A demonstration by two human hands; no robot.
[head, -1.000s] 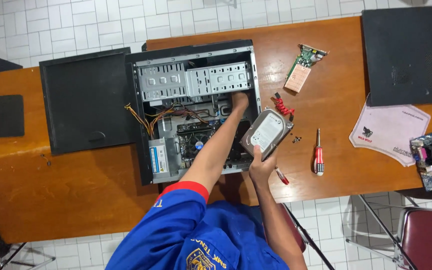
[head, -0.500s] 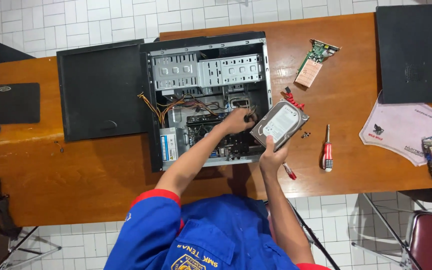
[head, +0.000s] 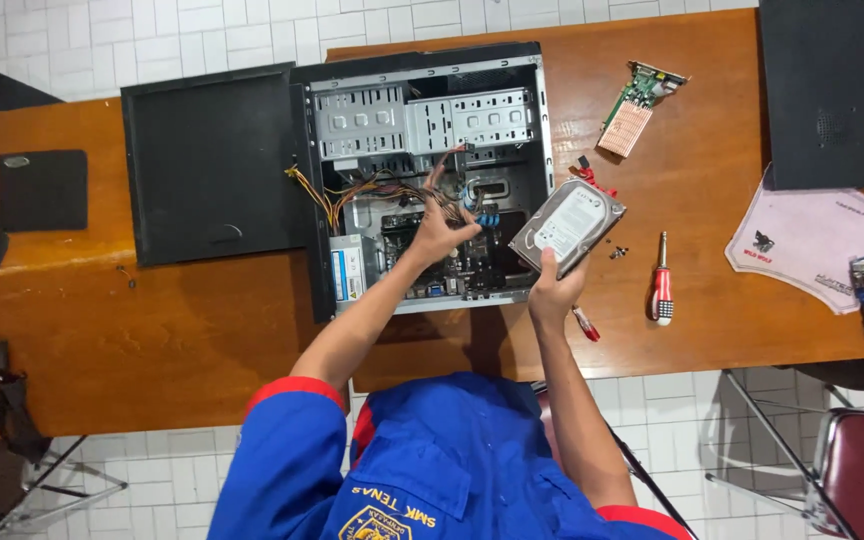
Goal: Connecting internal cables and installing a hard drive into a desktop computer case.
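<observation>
left hand now gripping cables | right hand still holds hard drive

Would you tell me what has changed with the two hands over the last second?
The left hand drew back from deep in the open computer case and now grips a bundle of cables. The right hand still holds the hard drive beside the case. The screwdriver stayed put.
</observation>
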